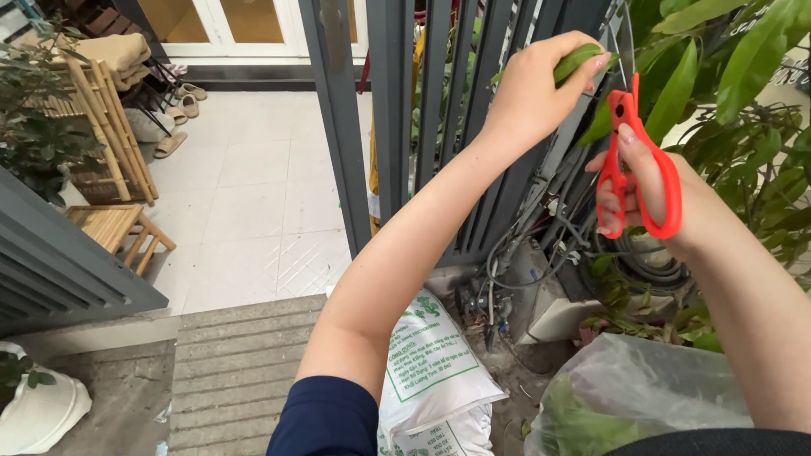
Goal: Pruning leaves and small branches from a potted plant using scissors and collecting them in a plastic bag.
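Note:
My left hand (536,89) is raised in front of the grey metal gate (405,110) and pinches a green leaf (579,61) between thumb and fingers. My right hand (646,198) grips red-handled scissors (635,160), fingers through the loops, blades pointing up toward the leaf's stem. The blade tips are mostly hidden among the leaves. A leafy green plant (726,76) fills the upper right around both hands.
A clear plastic bag (625,397) holding green cuttings lies at bottom right. A white printed sack (431,363) stands below my left arm. Coiled hoses and cables (574,245) hang by the gate. A wooden stool (110,224), bamboo rack and sandals are on the tiled floor at left.

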